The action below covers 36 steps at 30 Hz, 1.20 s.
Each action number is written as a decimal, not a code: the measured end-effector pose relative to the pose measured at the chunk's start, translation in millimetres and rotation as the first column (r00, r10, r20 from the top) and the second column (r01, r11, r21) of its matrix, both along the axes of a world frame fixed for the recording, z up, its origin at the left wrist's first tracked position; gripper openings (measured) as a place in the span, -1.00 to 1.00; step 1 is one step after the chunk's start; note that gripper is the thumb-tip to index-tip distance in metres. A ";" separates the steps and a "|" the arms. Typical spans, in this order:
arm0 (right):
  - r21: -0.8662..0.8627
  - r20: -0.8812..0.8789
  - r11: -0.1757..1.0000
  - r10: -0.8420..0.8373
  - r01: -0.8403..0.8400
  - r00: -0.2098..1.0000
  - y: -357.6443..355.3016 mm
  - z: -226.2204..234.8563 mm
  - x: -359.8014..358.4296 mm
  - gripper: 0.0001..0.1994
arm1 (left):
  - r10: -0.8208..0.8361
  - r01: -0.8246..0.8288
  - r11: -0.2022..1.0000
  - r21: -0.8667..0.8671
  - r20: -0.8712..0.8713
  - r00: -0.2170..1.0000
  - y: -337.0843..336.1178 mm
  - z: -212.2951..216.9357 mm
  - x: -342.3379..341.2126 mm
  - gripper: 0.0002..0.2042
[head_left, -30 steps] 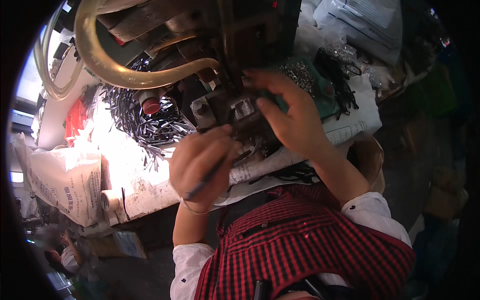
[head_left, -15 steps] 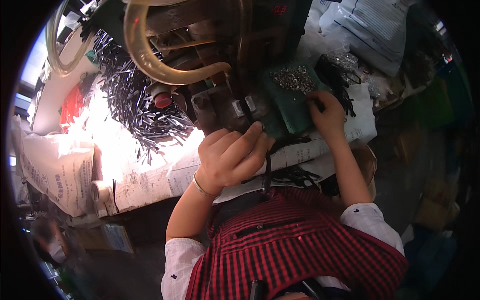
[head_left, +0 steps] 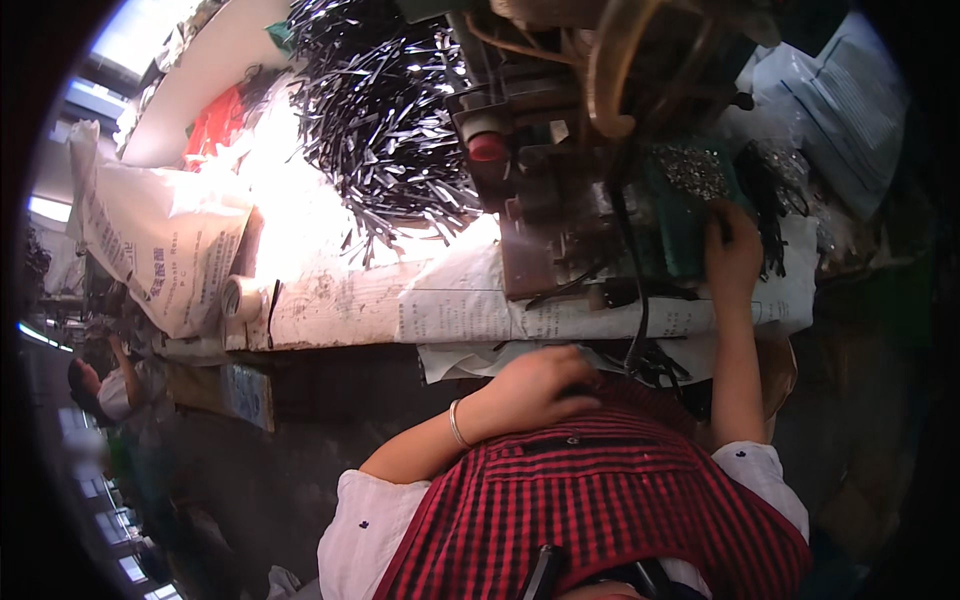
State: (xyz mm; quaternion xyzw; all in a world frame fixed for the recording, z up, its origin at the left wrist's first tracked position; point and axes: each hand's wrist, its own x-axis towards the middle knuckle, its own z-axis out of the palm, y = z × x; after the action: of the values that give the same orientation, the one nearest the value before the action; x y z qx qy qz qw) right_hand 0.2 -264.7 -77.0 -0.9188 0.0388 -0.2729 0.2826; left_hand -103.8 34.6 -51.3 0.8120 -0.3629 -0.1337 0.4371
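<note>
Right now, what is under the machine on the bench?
Printed paper sheets lie under the dark machine, spread over the bench front. The right hand rests beside it at a green tray of small shiny parts. Whatever lies directly beneath the machine's base is covered.

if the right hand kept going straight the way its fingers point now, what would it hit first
Most likely the green tray of small silvery parts: the right hand already reaches up at its near edge, with the dark machine just to its left. Depth is hard to judge in this view.
</note>
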 end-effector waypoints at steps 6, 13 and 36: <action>0.351 -0.073 0.936 -0.008 0.034 0.997 -10.0 0.9 -11.2 -0.78 | 0.639 -0.680 0.726 -0.107 0.471 0.608 77.8 50.8 56.6 -0.88; 0.267 0.046 0.961 0.056 -0.066 0.997 21.1 6.2 20.3 -0.85 | 0.234 -0.745 0.632 0.216 0.862 0.449 146.3 -6.5 154.0 -0.94; 0.567 0.319 0.711 0.277 -0.417 0.906 106.9 67.5 9.9 -0.73 | 0.810 -0.862 0.252 -0.440 -0.391 0.437 88.1 -33.2 101.5 -0.89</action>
State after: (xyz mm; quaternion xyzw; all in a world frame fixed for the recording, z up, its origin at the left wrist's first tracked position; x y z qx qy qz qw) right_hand 10.1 -157.8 -9.5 -0.7293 -0.0775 -0.2819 0.6186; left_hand -2.3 122.6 -84.5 0.6937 0.1201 0.2026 0.6806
